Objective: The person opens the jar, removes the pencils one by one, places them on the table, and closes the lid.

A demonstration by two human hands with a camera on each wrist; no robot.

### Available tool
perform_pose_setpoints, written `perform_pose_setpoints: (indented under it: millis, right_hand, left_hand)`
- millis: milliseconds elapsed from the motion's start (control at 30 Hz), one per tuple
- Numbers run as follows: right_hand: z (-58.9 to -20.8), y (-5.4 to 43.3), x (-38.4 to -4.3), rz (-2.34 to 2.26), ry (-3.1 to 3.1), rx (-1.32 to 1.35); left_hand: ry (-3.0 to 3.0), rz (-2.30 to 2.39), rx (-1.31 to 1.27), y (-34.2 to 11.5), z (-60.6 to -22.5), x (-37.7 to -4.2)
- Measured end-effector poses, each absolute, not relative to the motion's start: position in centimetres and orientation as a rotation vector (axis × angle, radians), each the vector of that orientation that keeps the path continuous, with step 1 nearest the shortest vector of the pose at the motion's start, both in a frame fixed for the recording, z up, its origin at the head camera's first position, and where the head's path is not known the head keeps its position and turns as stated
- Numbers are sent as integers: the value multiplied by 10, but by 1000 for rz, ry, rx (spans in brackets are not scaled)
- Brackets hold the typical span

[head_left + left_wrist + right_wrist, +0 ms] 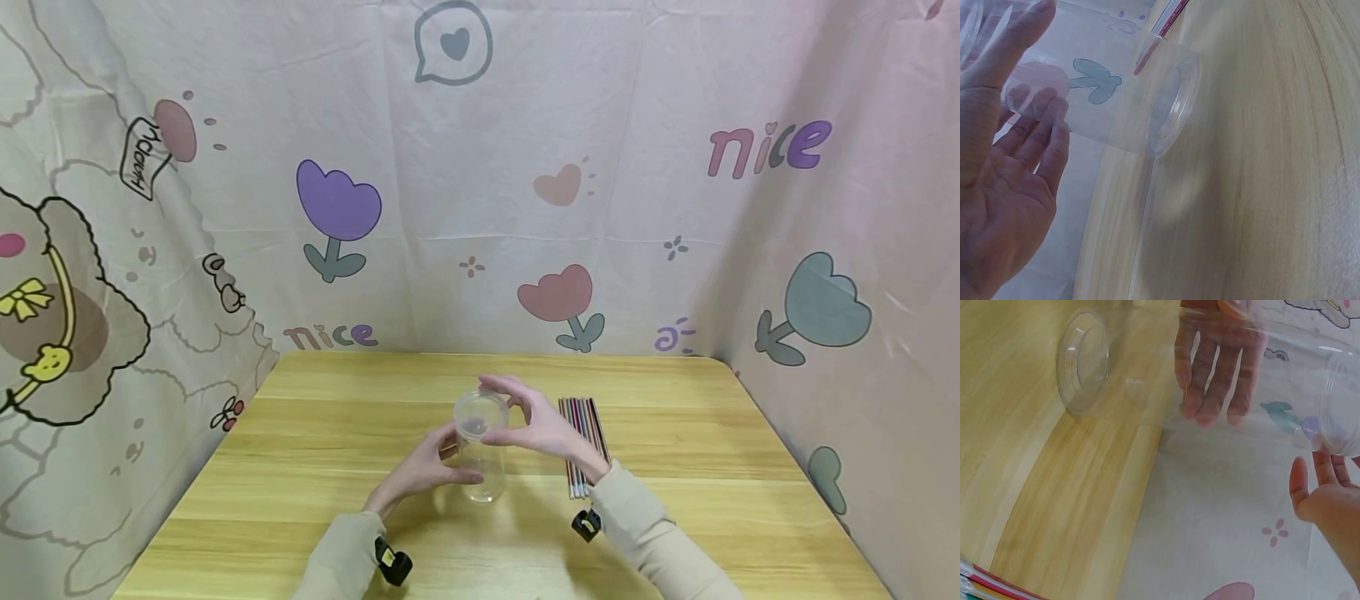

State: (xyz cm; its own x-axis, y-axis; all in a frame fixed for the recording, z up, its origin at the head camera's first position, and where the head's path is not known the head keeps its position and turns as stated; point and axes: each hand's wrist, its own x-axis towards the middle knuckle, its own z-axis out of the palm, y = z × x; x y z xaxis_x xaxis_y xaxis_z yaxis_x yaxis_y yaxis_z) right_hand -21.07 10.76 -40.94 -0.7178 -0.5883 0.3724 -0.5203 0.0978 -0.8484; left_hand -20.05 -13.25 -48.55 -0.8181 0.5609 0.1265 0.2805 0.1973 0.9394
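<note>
A clear plastic jar (484,490) stands upright on the wooden table, its base touching or almost touching the surface. My left hand (423,468) holds it from the left, thumb in front and fingers round the back of the body. Through the see-through wall, the left fingers (1210,381) show in the right wrist view. At the top, my right hand (542,423) grips the round rim (480,407) between thumb and fingers; this top looks like a clear lid. In the left wrist view, the jar's base (1175,106) appears near the table.
A row of several thin coloured pencils or pens (577,433) lies to the right of the jar, partly under my right wrist. The wooden table (330,417) ends at a printed cloth backdrop (450,283) behind and at both sides.
</note>
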Motion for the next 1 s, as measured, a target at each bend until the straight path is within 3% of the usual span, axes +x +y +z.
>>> perform_pose_setpoints:
  millis: [300,600,1000]
  right_hand:
    - [-407,114,-211,-1724,2034,-1168]
    - [-410,108,-210,-1701,2273,-1162]
    - [-409,114,-211,-1721,2095,-1166]
  left_hand:
    - [2239,1656,805,-133,-486,-201]
    - [2248,1650,781,-133,-485,-200]
    - [2254,1640,783,-133,-485,-201]
